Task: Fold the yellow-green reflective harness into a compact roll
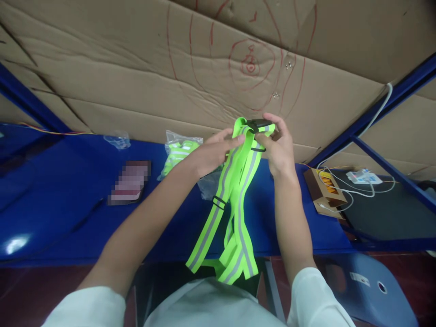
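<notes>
A neon-green reflective strap harness (235, 200) with grey stripes hangs in the air above the near edge of the blue table (68, 200), its upper end pinched between both hands and its loops dangling down toward the person's lap. The right hand (279, 147) closes its fingers on the top of the straps at a black buckle (260, 123), while the left hand (213, 152) grips the strap just beside it, thumb and fingers pressed on the webbing; the two hands sit close together, almost touching. A small black slider (218, 202) sits on one strap below the left hand. Behind the left hand lies a clear bag holding more green straps (179, 152), and further to its left a dark flat case (129, 184) and an empty plastic bag (117, 140). To the right of the right hand stands a small brown box (323, 190) with white cables (357, 190) around it. Creased cardboard (136, 68) with red scribbles stands behind everything.
</notes>
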`<state>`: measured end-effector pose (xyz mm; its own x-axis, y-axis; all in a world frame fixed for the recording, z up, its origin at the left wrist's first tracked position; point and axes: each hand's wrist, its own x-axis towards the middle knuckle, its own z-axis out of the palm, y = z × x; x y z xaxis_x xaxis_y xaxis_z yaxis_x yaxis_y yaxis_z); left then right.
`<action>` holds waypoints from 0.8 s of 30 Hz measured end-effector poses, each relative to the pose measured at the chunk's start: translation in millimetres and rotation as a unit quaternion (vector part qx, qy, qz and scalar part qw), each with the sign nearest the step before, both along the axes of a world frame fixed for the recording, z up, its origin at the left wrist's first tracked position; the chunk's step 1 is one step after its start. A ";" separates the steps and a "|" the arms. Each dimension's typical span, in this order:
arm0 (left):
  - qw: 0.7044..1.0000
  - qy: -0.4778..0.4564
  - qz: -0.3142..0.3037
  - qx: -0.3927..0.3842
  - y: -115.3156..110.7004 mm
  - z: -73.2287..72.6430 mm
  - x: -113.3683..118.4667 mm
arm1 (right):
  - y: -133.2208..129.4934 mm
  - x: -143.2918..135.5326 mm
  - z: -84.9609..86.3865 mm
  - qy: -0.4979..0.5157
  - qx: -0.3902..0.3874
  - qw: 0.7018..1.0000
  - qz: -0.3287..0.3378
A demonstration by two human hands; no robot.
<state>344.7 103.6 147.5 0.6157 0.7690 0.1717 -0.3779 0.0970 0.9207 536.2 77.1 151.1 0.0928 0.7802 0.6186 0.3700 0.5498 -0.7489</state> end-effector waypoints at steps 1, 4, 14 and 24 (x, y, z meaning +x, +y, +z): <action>1.000 0.013 -0.026 -0.002 1.3 -2.1 0.0 | 0.9 0.6 -0.5 -0.004 0.013 1.000 -0.011; 0.994 0.045 -0.090 0.032 6.6 -9.6 -0.3 | 0.9 -0.7 0.3 -0.022 0.037 0.999 -0.027; 0.990 -0.010 0.057 0.125 1.4 1.9 -9.7 | -16.9 -17.2 14.7 0.042 -0.064 0.993 0.086; 0.998 -0.001 0.045 0.047 4.2 1.2 -7.9 | -17.2 -25.1 13.4 0.122 -0.109 0.980 0.111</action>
